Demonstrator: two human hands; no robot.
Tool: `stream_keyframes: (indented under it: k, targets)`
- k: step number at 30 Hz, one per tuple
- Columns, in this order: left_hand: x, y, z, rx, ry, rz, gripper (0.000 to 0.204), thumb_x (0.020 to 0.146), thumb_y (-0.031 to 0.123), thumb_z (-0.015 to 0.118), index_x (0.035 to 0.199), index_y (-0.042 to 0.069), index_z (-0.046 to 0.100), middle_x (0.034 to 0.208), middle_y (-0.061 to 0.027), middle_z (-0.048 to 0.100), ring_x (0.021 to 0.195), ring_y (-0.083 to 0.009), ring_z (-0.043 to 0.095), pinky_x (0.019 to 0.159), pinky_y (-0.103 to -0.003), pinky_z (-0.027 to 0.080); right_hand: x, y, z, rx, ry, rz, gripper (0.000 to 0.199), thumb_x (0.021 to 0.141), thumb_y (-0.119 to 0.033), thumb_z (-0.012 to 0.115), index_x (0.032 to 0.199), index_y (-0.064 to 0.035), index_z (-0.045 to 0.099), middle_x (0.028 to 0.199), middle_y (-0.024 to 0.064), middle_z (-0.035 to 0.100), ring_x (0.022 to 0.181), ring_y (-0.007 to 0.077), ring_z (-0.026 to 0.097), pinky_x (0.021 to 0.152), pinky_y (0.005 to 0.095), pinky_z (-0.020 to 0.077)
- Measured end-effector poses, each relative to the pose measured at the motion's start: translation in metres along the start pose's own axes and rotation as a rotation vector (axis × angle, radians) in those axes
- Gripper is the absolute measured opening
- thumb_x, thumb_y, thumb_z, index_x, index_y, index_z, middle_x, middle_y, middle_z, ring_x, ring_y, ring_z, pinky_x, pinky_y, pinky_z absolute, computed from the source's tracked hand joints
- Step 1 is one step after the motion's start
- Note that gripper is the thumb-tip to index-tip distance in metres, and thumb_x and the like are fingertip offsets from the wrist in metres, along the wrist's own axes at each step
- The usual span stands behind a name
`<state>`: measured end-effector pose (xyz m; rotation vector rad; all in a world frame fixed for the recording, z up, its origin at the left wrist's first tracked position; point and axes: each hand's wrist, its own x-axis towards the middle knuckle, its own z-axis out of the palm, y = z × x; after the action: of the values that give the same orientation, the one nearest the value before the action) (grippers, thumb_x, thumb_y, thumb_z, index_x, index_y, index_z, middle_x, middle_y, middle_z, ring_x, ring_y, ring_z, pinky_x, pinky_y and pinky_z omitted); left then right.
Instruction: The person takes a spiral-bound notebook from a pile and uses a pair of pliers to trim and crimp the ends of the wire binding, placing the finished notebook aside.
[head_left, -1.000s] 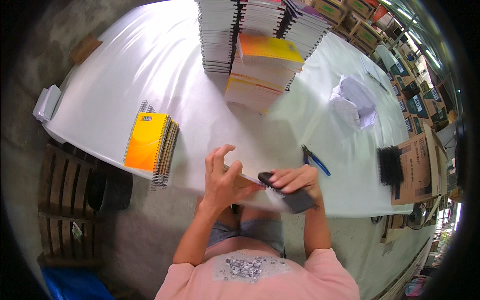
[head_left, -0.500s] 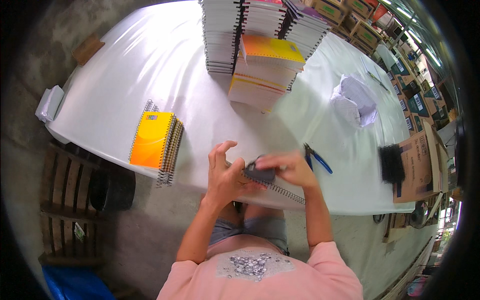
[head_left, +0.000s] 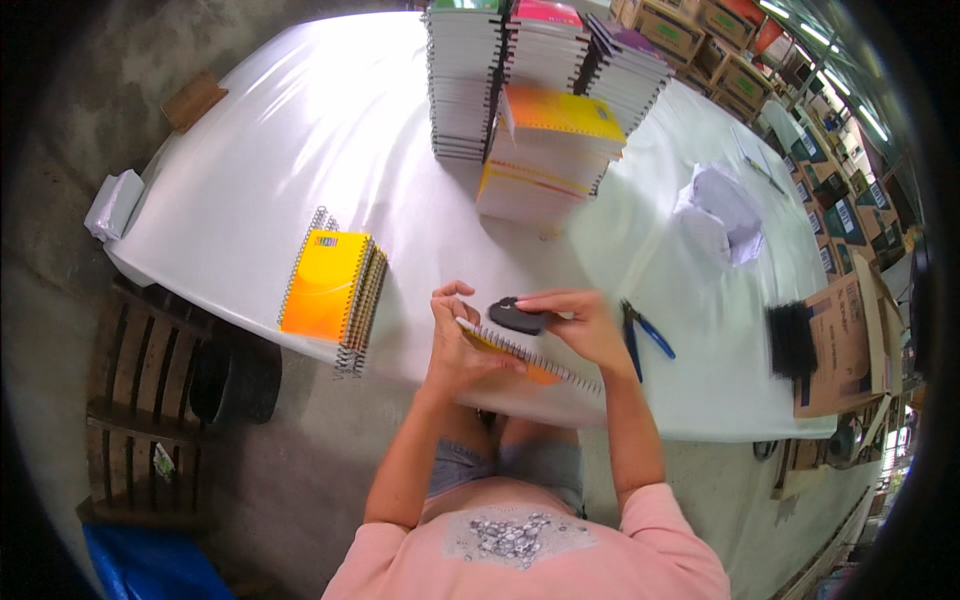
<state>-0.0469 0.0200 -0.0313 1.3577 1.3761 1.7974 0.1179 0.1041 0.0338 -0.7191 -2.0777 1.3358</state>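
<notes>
The left hand (head_left: 455, 345) is closed round the near end of an orange-covered, wire-spiral notebook (head_left: 520, 360), thumb on top, holding it edge-up at the front lip of the worktop (head_left: 300, 150). The right hand (head_left: 580, 325) pinches a small dark, rounded tool (head_left: 515, 316) against the spiral's left end. A second ago that hand and tool sat lower, down by the person's lap; half a second ago the two hands were drawing together — now the tool is up on the binding and the notebook has swung out long towards 4 o'clock. My reading: the work on the spiral is just starting, at its first coils.

Room is tight at 3 o'clock, where blue-handled pliers (head_left: 645, 335) lie just beside the right wrist. Further out the same way stand a bundle of black strips (head_left: 790, 340) and a brown cardboard box (head_left: 840, 345), near the worktop's right edge. At 9 o'clock a short stack of yellow spiral notebooks (head_left: 330, 290) overhangs the front edge. At 12 o'clock — well apart — tall stacks of bound notebooks (head_left: 540, 90) rise; crumpled white paper (head_left: 720, 210) sits at 2. Between the hands and the stacks lies bare white sheet.
</notes>
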Motion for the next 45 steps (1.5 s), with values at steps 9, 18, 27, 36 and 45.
stream_keyframes:
  k: [9, 18, 27, 36, 45]
  targets:
    - [-0.005, -0.004, 0.000, 0.052, -0.089, 0.032, 0.080, 0.050, 0.027, 0.091, 0.095, 0.009, 0.028, 0.102, -0.0083, 0.031, 0.096, -0.0193, 0.036, 0.084, -0.031, 0.039, 0.005, -0.009, 0.003, 0.382, -0.120, -0.122, 0.040, 0.065, 0.014, 0.058, 0.095, -0.0081, 0.071, 0.097, 0.0120, 0.068, 0.092, 0.0173, 0.064, 0.079, 0.0287, 0.0508]
    - [-0.020, 0.007, -0.011, -0.454, 0.185, -0.184, 0.039, 0.073, 0.001, 0.075, 0.095, 0.006, 0.043, 0.082, -0.0027, 0.053, 0.075, -0.0081, 0.049, 0.070, -0.022, 0.043, -0.076, 0.026, -0.038, -0.979, 0.393, 0.447, 0.059, 0.082, -0.019, 0.060, 0.137, -0.0181, 0.039, 0.139, 0.0148, 0.037, 0.129, 0.0333, 0.034, 0.100, 0.0607, 0.0228]
    - [-0.022, 0.038, 0.009, 0.011, 0.351, 0.130, 0.077, 0.070, 0.000, 0.077, 0.133, -0.001, 0.033, 0.084, -0.0063, 0.066, 0.076, -0.0093, 0.057, 0.068, -0.019, 0.045, -0.097, -0.004, 0.010, -0.402, 0.580, 0.008, 0.039, 0.082, -0.016, 0.063, 0.121, -0.0110, 0.057, 0.110, 0.0146, 0.054, 0.101, 0.0319, 0.051, 0.088, 0.0399, 0.0402]
    - [-0.023, 0.061, 0.005, 0.142, 0.345, 0.315, 0.074, 0.071, -0.013, 0.068, 0.134, -0.005, 0.029, 0.085, -0.0104, 0.067, 0.079, -0.0139, 0.059, 0.070, -0.027, 0.053, -0.073, -0.068, 0.057, -0.603, 0.365, -0.230, 0.040, 0.076, -0.022, 0.070, 0.115, -0.0230, 0.063, 0.112, 0.0063, 0.052, 0.102, 0.0269, 0.048, 0.090, 0.0431, 0.0307]
    - [-0.034, 0.053, 0.008, 0.054, 0.342, 0.319, 0.068, 0.070, -0.014, 0.068, 0.128, -0.002, 0.034, 0.090, -0.0127, 0.065, 0.079, -0.0130, 0.058, 0.069, -0.024, 0.050, -0.080, -0.069, 0.058, 0.312, 0.090, 0.130, 0.036, 0.086, -0.019, 0.062, 0.121, -0.0126, 0.058, 0.109, 0.0095, 0.056, 0.104, 0.0204, 0.051, 0.090, 0.0392, 0.0382]
